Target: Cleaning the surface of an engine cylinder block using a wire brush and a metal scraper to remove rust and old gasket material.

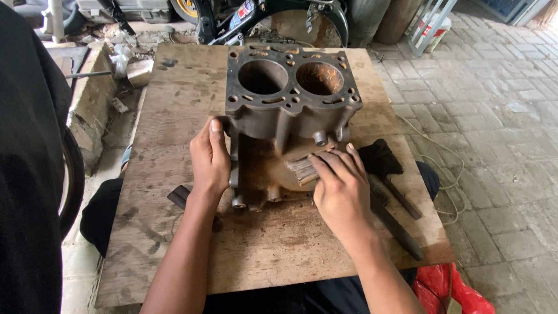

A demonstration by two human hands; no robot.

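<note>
1. Worn brown plywood board point(174, 116) lies across the person's lap as a bench; stained and dusty.
2. Rusty dark cast-metal twin-bore cylinder block point(290, 99) sits mid-board, bores up; right bore looks rust-orange inside, left bore darker; front lower face looks brown with rust, so I'd judge the cleaning partly done at best, most surfaces left.
3. Left hand point(210, 160) is pressed flat on the block's left flank, steadying it; fingers wrapped on the casting.
4. Right hand point(342, 186) is closed around a small wooden-handled wire brush point(301, 170), bristles touching the block's front lower face.
5. Black rag point(379, 158) and two dark long-handled tools point(401, 224) lie just right of the right hand, untouched.
</note>
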